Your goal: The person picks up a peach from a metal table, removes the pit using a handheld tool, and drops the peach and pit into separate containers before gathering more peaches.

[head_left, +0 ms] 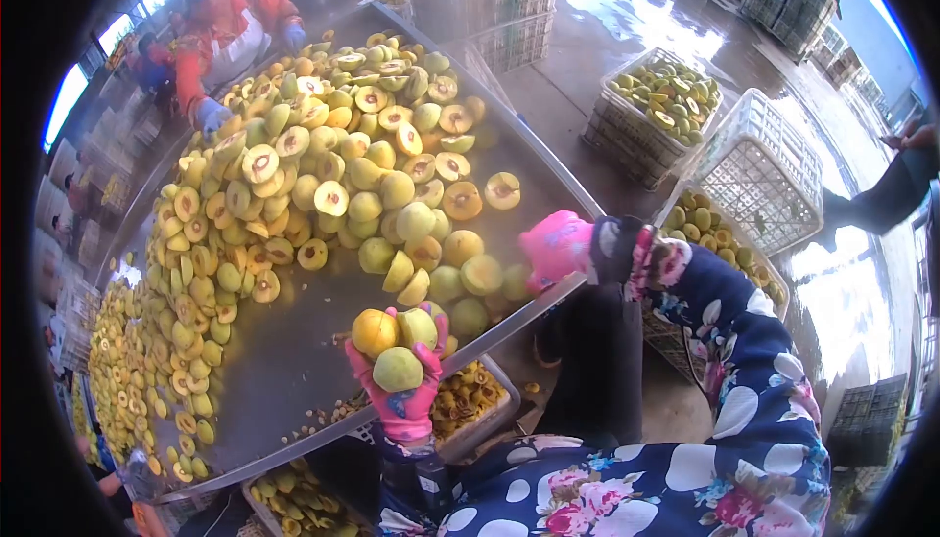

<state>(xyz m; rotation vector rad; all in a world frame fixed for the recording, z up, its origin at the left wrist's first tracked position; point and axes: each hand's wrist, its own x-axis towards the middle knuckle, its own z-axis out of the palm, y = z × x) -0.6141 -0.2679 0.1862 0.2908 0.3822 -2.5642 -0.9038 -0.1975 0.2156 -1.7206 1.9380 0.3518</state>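
Observation:
My left hand (403, 395), in a pink glove, is at the near edge of the metal table with its fingers curled up around peach halves. A greenish peach half (399, 369) and an orange-yellow one (375, 332) sit in it, with another behind. Also pink-gloved, my right hand (556, 248) is closed, over the table's right rim beside several green-yellow peach halves (482, 274); I cannot tell what is in it. A large heap of cut peaches (323, 160) covers much of the table (294, 331), many showing brown pits or pit hollows.
Across the table stands a person (230, 33) in red with gloved hands at the heap. Below the near edge is a crate of dark yellow pieces (470, 400). At right are a filled crate (658, 101), a tilted white crate (764, 170) and another person's arm (891, 185).

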